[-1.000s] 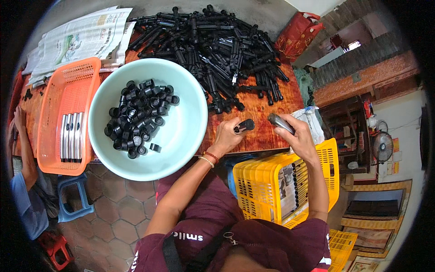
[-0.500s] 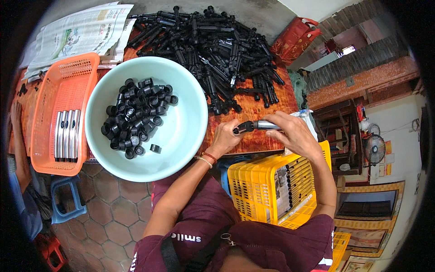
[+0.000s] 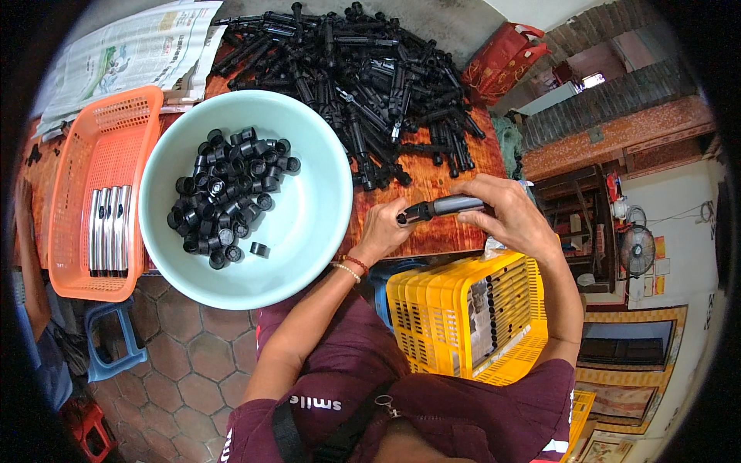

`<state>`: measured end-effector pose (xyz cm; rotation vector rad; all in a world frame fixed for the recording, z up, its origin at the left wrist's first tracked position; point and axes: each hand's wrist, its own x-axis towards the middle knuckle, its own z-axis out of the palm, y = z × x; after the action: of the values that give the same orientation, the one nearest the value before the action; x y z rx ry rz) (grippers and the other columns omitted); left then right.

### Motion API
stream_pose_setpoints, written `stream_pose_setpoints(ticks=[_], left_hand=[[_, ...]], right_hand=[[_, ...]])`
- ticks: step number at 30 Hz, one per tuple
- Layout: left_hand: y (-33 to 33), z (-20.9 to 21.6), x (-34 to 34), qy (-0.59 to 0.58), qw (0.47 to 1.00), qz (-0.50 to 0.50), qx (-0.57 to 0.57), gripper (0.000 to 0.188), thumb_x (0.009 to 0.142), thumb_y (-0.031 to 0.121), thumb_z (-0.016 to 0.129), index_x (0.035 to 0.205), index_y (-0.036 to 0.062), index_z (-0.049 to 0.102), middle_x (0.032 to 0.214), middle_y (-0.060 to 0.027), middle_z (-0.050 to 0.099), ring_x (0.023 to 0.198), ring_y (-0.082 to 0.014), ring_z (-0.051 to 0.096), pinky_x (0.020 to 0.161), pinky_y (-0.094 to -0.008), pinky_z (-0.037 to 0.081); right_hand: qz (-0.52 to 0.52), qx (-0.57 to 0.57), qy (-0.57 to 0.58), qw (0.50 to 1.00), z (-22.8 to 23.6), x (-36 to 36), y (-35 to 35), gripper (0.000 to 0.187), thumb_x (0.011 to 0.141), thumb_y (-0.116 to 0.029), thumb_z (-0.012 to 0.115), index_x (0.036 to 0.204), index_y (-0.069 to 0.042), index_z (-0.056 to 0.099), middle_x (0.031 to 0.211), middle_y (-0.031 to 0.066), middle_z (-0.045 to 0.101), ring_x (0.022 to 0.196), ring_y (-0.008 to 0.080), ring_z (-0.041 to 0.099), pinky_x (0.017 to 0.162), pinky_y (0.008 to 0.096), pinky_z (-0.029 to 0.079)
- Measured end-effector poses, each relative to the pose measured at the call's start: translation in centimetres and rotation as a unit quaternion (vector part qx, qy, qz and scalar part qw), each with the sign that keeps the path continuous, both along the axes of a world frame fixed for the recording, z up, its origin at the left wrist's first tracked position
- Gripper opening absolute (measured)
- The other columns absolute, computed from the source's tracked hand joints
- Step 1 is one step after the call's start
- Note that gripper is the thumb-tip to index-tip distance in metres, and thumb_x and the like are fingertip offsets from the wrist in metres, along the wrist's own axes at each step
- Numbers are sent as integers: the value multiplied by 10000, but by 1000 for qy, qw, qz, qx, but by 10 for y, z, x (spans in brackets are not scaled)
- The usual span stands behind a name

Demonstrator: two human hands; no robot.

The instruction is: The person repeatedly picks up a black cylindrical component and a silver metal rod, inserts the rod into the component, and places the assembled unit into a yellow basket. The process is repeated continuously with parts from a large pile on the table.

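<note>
Over the front edge of the table, a silver metal tube (image 3: 455,204) with a black fitting (image 3: 417,213) at its left end is held crosswise between my hands. My left hand (image 3: 384,233) is closed around the black fitting, its fingers partly hidden behind it. My right hand (image 3: 511,217) grips the tube's other end between thumb and fingers. To the left, a pale blue basin (image 3: 312,255) holds many short black caps (image 3: 224,185). Behind my hands lies a large heap of black rod-shaped parts (image 3: 359,96).
An orange basket (image 3: 65,224) holds several silver tubes (image 3: 109,231). Below my right forearm stands a yellow crate (image 3: 428,324) packed with rows of tubes. Newspapers (image 3: 139,54), a red bag (image 3: 505,62) and a blue stool (image 3: 116,339) are around. Another person's arm (image 3: 29,270) shows at far left.
My right hand and the tube's right end have shifted slightly right and up. My left hand stays nearly in place on the black fitting. The whole view has moved a little.
</note>
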<state>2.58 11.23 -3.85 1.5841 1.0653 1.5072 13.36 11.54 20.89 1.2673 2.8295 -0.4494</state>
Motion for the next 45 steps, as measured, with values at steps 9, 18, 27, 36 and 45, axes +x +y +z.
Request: stream_pose_setpoints(ticks=[9, 18, 27, 36, 45], left_hand=[[-1, 2, 0, -12, 1000, -8, -14, 294, 677, 85, 734, 677, 20, 447, 590, -135, 504, 538, -301, 542, 498, -362, 399], [1, -4, 1, 7, 1000, -11, -21, 299, 674, 84, 746, 680, 20, 453, 588, -132, 502, 530, -290, 535, 497, -359, 396], [0, -1, 2, -13, 1000, -6, 0, 308, 758, 163, 712, 654, 30, 455, 542, -144, 486, 497, -313, 527, 465, -378, 390], [1, -4, 1, 3, 1000, -9, -16, 294, 701, 82, 726, 665, 30, 438, 565, -116, 482, 505, -257, 521, 480, -359, 383], [1, -5, 2, 0, 1000, -8, -14, 280, 710, 82, 718, 677, 25, 447, 576, -137, 488, 514, -282, 531, 483, -361, 384]], right_hand=[[5, -19, -14, 1000, -3, 3, 9, 313, 770, -154, 687, 1000, 39, 598, 835, 164, 616, 726, 314, 605, 650, 387, 469], [16, 1, -12, 1000, -1, -1, 3, 308, 766, -164, 691, 982, 37, 601, 823, 159, 617, 725, 320, 605, 649, 387, 469], [-24, -57, -9, 998, 2, 2, 9, 306, 763, -194, 692, 968, 18, 612, 776, 192, 607, 724, 383, 576, 641, 406, 454], [-165, -281, 118, 938, -15, 28, 29, 276, 803, -159, 698, 1019, 4, 648, 740, 11, 605, 599, 47, 526, 512, 208, 431], [-204, -320, 171, 909, -30, 42, 30, 265, 817, -145, 679, 1040, -4, 649, 789, 9, 625, 644, 63, 529, 543, 224, 444]])
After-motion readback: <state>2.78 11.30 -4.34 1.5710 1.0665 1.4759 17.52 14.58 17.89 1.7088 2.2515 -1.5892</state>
